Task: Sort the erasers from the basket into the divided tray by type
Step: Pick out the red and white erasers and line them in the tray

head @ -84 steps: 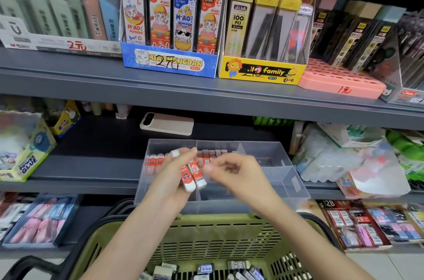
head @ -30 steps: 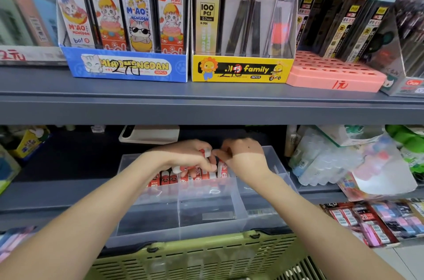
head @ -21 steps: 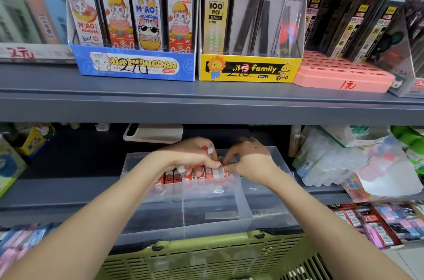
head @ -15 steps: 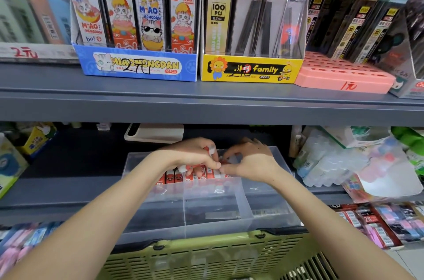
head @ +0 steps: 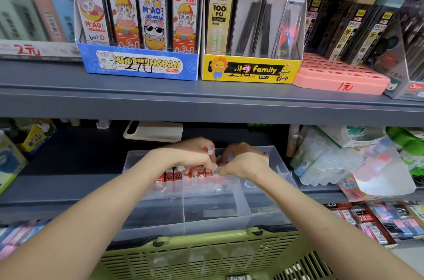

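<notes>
Nearest, along the bottom edge: a green slotted basket [head: 206,254], with one small wrapped eraser [head: 238,277] showing inside it, label too small to read. The basket's rim sits just in front of the clear divided tray [head: 206,215], which stands on the lower shelf [head: 57,188]. The tray's two front compartments look bare apart from a sticker.

Both forearms reach over the basket into the tray's rear left compartment. There a row of red erasers [head: 174,175] stands upright, side by side against the divider wall. The left hand [head: 195,156] hovers over the row with its fingers curled round a red-and-white eraser [head: 210,150], whose white tip pokes up past the knuckles (there may be more than one in the grip). The right hand [head: 245,162] meets it fingertip to fingertip at the right end of the row, fingers bent downward; whether they pinch an eraser cannot be told.

Behind the tray, a pale flat phone [head: 153,131] lies on the shelf. On the upper shelf [head: 206,101]: a blue display box [head: 140,64], a yellow display box [head: 250,68] just beside it, then a pink box [head: 339,75].
</notes>
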A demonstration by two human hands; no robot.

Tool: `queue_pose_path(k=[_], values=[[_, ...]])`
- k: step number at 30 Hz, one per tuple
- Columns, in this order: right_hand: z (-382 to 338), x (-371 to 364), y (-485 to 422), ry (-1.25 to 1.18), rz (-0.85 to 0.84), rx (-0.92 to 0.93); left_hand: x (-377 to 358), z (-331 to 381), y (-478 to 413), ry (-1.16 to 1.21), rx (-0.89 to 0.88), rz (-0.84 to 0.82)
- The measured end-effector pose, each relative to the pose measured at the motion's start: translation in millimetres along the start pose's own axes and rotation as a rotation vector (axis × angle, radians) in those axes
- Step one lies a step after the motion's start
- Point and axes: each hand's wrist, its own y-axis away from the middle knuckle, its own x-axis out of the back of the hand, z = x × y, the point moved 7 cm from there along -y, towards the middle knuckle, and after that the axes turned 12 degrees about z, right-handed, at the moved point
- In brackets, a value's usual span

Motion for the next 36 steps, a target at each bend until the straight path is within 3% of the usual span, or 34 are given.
queue_pose_path(k=[3,6,12,17,25,30,36], values=[[-4,-8,1,-0.071,0.050,-0.059,-1,0,1,-0.026,-0.018,0.003],[4,-13,2,-0.175,-0.007,-0.078,0,1,2,-0.001,-0.025,-0.012],[10,-8,2,-0.277,-0.037,0.038,6,5,7,0.206,0.026,-0.071],[9,-1,3,-0.097,0.083,0.112,12,7,9,0.308,0.016,-0.019],[2,-3,-2,0.070,-0.119,0.246,25,-10,9,0.624,0.062,0.188],[4,-7,-4,0.095,-0.062,0.239,26,-10,11,0.670,0.050,0.213],[-2,-10,-5,-0.008,-0.213,0.301,27,-11,15,0.673,0.052,0.254]])
